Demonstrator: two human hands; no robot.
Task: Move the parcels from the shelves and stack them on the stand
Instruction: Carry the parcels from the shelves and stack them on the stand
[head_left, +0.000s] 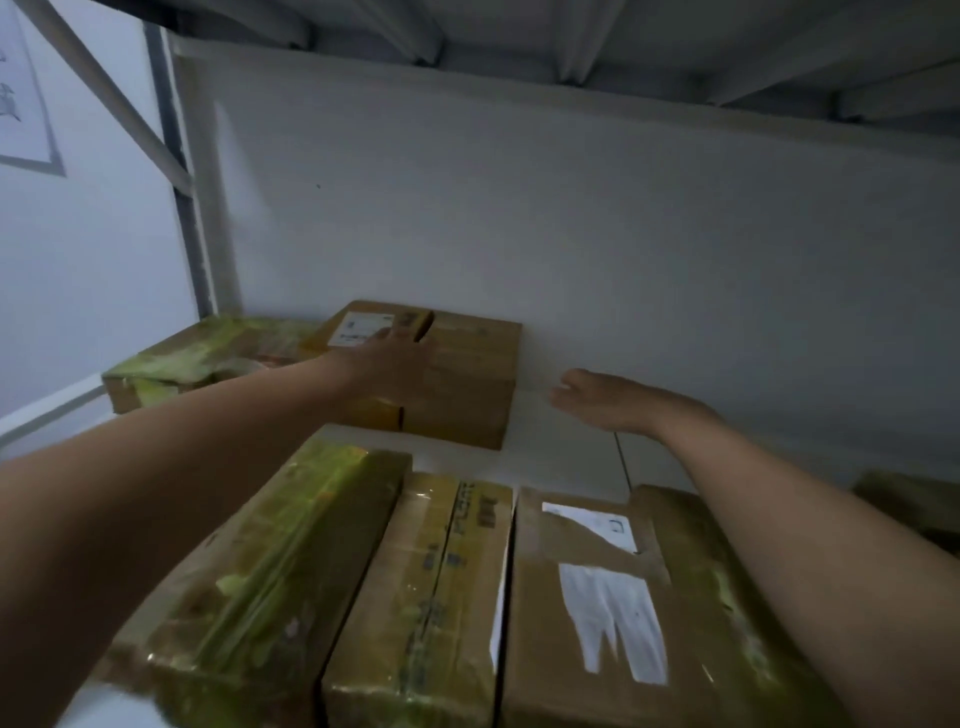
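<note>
Front row: three parcels sitting side by side at the near edge of the shelf (561, 457), touching. The green-taped parcel (270, 571) is lying on the left, the narrow parcel (431, 597) in the middle, and the labelled parcel (587, 551) on the right with its white labels facing up.
Rear pair: yellow-taped parcel (358, 325) and brown parcel (467, 384) sitting tight together against the back panel (519, 208).
Left hand (392, 356): reaching over the front row and resting on top of the rear pair, about where the two meet. Fingers are lying stretched out, released, not wrapping anything.
Right hand (608, 400): hovering over bare shelf to the right of the brown parcel, near it but not touching. Fingers are hanging loosely bent, released, holding nothing.
Rear left: crumpled green parcel (208, 353) lying just beside the yellow-taped parcel.
Far right: edge of a dark parcel (909, 499) showing, too blurred to detail.
Overhead: upper shelf (519, 41) underside running across the top.
</note>
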